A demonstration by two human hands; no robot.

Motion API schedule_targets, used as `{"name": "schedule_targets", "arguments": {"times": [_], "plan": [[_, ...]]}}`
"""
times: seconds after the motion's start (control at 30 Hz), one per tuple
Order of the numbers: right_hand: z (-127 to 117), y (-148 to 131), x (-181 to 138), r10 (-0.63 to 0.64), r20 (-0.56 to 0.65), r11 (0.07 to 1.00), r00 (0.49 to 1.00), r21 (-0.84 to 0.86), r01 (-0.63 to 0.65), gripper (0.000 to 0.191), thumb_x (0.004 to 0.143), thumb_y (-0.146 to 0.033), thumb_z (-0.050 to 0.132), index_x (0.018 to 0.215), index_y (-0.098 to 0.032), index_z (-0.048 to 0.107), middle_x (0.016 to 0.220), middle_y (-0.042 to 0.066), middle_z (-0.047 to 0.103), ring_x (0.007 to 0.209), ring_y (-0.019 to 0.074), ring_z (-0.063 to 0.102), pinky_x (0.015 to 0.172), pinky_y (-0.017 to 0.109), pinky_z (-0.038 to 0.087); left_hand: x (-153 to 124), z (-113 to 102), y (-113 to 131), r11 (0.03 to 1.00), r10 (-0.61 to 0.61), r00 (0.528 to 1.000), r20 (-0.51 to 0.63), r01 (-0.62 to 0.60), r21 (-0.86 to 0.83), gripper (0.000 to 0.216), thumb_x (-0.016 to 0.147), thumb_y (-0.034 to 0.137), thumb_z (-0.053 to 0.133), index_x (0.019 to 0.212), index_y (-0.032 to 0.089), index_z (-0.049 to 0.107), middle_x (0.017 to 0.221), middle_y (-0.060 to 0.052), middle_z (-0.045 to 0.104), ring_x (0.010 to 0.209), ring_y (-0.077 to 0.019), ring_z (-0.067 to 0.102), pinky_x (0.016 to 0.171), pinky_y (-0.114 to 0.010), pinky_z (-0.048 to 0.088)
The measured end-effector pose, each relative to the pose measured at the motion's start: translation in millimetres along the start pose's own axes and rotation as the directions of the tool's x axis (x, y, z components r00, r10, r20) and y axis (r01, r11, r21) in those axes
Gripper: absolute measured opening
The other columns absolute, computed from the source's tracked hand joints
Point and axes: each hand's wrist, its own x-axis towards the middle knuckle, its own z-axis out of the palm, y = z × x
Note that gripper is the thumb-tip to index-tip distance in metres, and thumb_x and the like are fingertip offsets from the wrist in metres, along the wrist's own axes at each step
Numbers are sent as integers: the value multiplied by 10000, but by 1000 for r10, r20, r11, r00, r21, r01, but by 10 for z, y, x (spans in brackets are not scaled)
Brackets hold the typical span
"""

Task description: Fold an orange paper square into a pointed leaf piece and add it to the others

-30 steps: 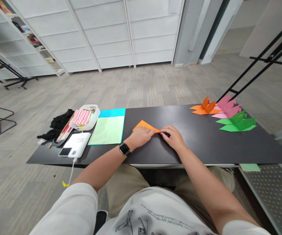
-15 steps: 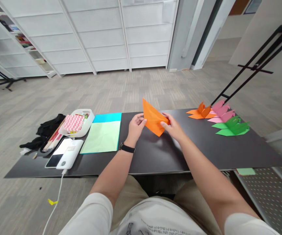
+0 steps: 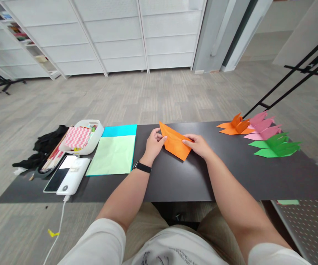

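Observation:
A folded sheet of orange paper point(image 3: 175, 142) is held between my two hands over the middle of the dark table point(image 3: 172, 180). My left hand point(image 3: 155, 142) pinches its left edge between thumb and fingers. At the right edge, my right hand point(image 3: 197, 144) grips it, with the thumb on the near face and the fingers behind. One pointed corner of the paper sticks up at the upper left, and a lower corner points down toward the tabletop. Whether that corner touches the table I cannot tell.
Folded paper shapes in orange point(image 3: 235, 126), pink point(image 3: 263, 125) and green point(image 3: 277, 145) stand at the right. Light green sheets point(image 3: 111, 156) lie left of my hands, beside a white basket point(image 3: 96, 138), a white power bank point(image 3: 73, 176), a phone point(image 3: 56, 180) and black cloth point(image 3: 50, 140).
The orange paper has tilted and come down a little nearer the tabletop, its upper corner lower than before. Both hands keep their hold. The camera view has shifted slightly.

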Motion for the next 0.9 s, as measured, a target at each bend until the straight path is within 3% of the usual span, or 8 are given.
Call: {"name": "schedule_targets", "arguments": {"times": [0.2, 0.33, 0.47, 0.57, 0.63, 0.77, 0.83, 0.9], "plan": [[-56, 143, 55, 79, -21, 997, 997, 24, -79, 430, 871, -414, 783, 1268, -248, 778, 780, -3, 715, 588, 148, 618, 530, 290, 576, -128, -117, 75, 900, 28, 999, 46, -45, 434, 884, 866, 161, 803, 1646, 186, 389, 885, -6, 716, 847, -217, 710, 884, -374, 566], [-52, 135, 49, 130, 11, 991, 991, 14, -130, 393, 871, -371, 802, 1242, -243, 769, 762, -2, 684, 622, 155, 634, 532, 282, 586, -235, -121, 176, 722, 224, 973, 58, -205, 660, 750, 811, 173, 867, 1504, 215, 585, 1313, -134, 649, 1250, -333, 626, 1136, -516, 500], [-35, 57, 40, 202, 18, 979, 979, 24, -202, 412, 875, -355, 817, 1265, -243, 742, 763, -6, 675, 635, 149, 637, 539, 258, 578, -298, -63, 268, 731, 296, 887, 355, -450, 513, 300, 909, 263, 819, 1188, 238, 711, 1421, -101, 598, 1367, -300, 578, 1238, -501, 453], [-17, 7, 43, 246, 3, 966, 969, 88, -245, 395, 883, -336, 806, 1255, -228, 728, 775, -2, 685, 637, 141, 630, 523, 231, 544, -330, -17, 273, 757, 299, 778, 553, -546, 358, 482, 796, 413, 947, 1146, 234, 667, 1402, -105, 621, 1374, -319, 587, 1232, -514, 461], [-7, -5, 50, 268, -5, 956, 963, 128, -265, 378, 881, -324, 803, 1238, -224, 728, 776, 1, 685, 631, 139, 623, 513, 226, 533, -342, 2, 251, 754, 289, 756, 587, -558, 347, 554, 747, 403, 983, 1148, 231, 640, 1383, -116, 631, 1369, -335, 593, 1213, -526, 472], [-42, 10, 54, 281, -22, 955, 959, 107, -278, 367, 918, -416, 774, 1238, -240, 735, 809, 18, 700, 656, 162, 648, 543, 265, 573, -343, 2, 220, 749, 294, 757, 583, -562, 352, 366, 842, 303, 894, 1084, 227, 630, 1342, -103, 650, 1322, -304, 625, 1177, -481, 500], [-106, 6, 34, 204, -76, 979, 976, 5, -204, 389, 958, -511, 713, 1251, -257, 744, 915, 49, 733, 745, 194, 688, 615, 318, 619, -338, -8, 225, 743, 300, 760, 577, -566, 359, 262, 893, 282, 833, 1059, 223, 639, 1311, -94, 660, 1286, -285, 638, 1164, -458, 508], [-186, -23, -7, 12, -127, 984, 992, -173, -34, 431, 958, -569, 699, 1274, -282, 757, 1108, 87, 748, 947, 249, 725, 774, 402, 660, -331, -18, 239, 735, 291, 773, 563, -558, 386, 158, 934, 262, 772, 1028, 216, 654, 1255, -88, 672, 1237, -271, 652, 1147, -446, 517]]}}
